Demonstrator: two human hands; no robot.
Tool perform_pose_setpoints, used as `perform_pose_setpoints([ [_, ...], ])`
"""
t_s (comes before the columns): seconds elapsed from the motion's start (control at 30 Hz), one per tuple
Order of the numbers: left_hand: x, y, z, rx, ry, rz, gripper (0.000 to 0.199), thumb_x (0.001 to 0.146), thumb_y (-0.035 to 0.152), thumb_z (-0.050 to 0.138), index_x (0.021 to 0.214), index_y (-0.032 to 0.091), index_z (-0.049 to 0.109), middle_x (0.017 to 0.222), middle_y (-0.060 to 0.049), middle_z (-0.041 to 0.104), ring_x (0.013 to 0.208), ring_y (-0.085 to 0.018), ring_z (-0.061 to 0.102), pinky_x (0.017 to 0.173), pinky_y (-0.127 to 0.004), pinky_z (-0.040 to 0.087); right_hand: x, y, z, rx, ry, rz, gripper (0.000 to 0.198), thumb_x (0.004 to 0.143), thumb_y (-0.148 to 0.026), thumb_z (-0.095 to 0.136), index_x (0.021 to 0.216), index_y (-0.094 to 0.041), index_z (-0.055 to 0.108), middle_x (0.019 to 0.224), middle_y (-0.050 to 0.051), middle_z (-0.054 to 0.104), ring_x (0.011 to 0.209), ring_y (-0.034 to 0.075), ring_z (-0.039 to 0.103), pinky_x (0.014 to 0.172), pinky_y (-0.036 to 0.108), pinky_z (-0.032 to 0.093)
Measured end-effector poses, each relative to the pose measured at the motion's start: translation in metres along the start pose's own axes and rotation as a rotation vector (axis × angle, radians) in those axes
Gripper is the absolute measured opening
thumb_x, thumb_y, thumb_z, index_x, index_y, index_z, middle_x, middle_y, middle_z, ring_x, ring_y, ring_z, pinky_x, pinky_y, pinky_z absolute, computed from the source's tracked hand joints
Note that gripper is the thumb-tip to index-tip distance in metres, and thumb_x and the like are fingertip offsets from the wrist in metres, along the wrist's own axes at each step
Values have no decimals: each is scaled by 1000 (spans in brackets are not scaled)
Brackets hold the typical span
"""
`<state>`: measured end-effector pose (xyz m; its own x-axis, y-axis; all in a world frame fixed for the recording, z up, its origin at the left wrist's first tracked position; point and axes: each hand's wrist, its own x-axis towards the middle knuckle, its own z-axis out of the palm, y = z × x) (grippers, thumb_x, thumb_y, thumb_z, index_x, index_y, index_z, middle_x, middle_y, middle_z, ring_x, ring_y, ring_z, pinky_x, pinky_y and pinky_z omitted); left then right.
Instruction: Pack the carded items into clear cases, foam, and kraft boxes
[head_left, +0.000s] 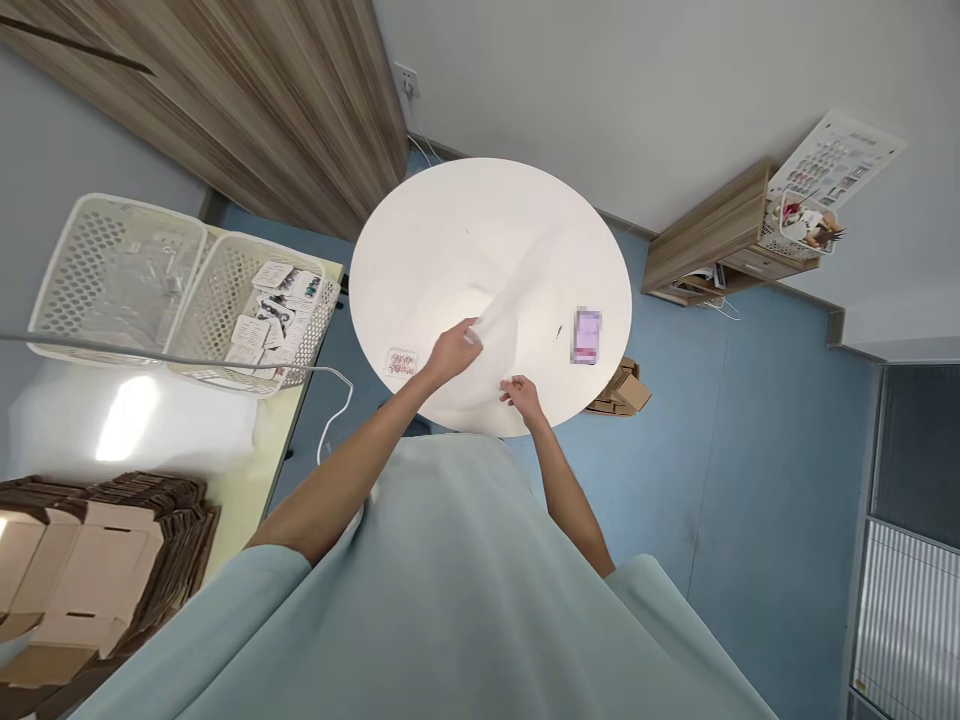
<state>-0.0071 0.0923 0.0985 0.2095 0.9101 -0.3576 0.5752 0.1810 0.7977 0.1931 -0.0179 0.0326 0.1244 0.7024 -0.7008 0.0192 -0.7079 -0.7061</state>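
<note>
Over the round white table I hold a thin, translucent white sheet, its folded edge slanting up to the right. My left hand is closed on the sheet's upper edge, near the middle of the table. Lower and to the right, my right hand pinches the sheet's right edge near the table's front. To the left of my left hand lies a small clear pack with reddish pieces inside. A phone-like rectangle, blurred by pixelation, lies on the table's right side.
On the left, a side table holds white baskets with clear bags and printed cards, plus stacked brown cardboard boxes. A white cable hangs near them. Cardboard sits on the floor at right. A wooden cabinet stands along the wall.
</note>
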Motion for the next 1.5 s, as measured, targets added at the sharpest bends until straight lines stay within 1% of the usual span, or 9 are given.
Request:
perform_pose_setpoints([
  [0.23, -9, -64, -15, -320, 176, -470, 48, 88, 17, 68, 136, 14, 66, 117, -12, 76, 84, -19, 77, 80, -33, 65, 30, -7, 3, -191, -128, -37, 18, 94, -33, 72, 92, -24, 56, 79, -2, 78, 47, 9, 47, 56, 26, 44],
  [0.43, -24, -93, -4, -326, 161, -592, 50, 88, 28, 76, 135, 15, 63, 98, -7, 75, 89, -23, 79, 81, -34, 66, 51, -8, 10, -247, -42, -32, 18, 98, -33, 69, 92, -26, 53, 81, -4, 80, 45, 9, 43, 53, 25, 42],
  [0.67, -45, -110, 16, -74, -43, -590, 55, 80, 29, 79, 133, 22, 66, 88, -2, 79, 93, -27, 82, 87, -36, 62, 60, -3, 3, -252, 119, -39, 18, 101, -37, 66, 94, -26, 53, 92, -1, 82, 49, 11, 50, 58, 28, 47],
  [0.83, -46, -114, 22, -11, -71, -563, 50, 83, 30, 73, 132, 23, 67, 95, -4, 81, 89, -26, 82, 88, -37, 60, 54, 6, -2, -253, 147, 20, 28, 92, -44, 77, 98, -26, 57, 86, -1, 78, 54, 13, 57, 62, 28, 49],
  [0.97, -40, -114, 21, 77, -73, -496, 50, 84, 33, 71, 133, 25, 67, 97, -5, 82, 96, -28, 81, 89, -38, 60, 37, 20, -4, -284, 120, 72, 28, 82, -32, 82, 96, -24, 60, 80, -5, 71, 52, 12, 60, 64, 28, 50],
  [1.1, -40, -118, 7, 278, -15, -364, 52, 90, 36, 66, 140, 23, 64, 128, -14, 78, 126, -35, 70, 103, -45, 57, 22, 34, -6, -258, 165, 89, 23, 81, -27, 79, 96, -23, 62, 76, -8, 67, 51, 12, 60, 64, 27, 51],
  [1.23, -42, -133, -20, 507, 81, -201, 56, 94, 29, 61, 148, 14, 59, 161, -25, 53, 150, -44, 48, 119, -56, 46, 20, 35, -10, -249, 241, 82, 21, 82, -28, 77, 96, -23, 62, 80, -6, 69, 52, 11, 61, 64, 27, 52],
  [1.33, -42, -147, -39, 589, -24, -135, 55, 92, 21, 59, 146, 14, 58, 166, -25, 46, 155, -43, 41, 119, -58, 45, 23, 28, -13, -259, 282, 66, 20, 85, -30, 76, 97, -23, 62, 84, -4, 70, 53, 11, 62, 64, 28, 53],
  [1.5, -38, -160, -54, 610, -146, -57, 68, 80, 11, 61, 147, 22, 58, 163, -20, 50, 152, -42, 43, 118, -58, 47, 27, 16, -17, -263, 347, 51, 18, 87, -29, 76, 97, -23, 63, 88, -1, 73, 59, 13, 65, 63, 28, 54],
])
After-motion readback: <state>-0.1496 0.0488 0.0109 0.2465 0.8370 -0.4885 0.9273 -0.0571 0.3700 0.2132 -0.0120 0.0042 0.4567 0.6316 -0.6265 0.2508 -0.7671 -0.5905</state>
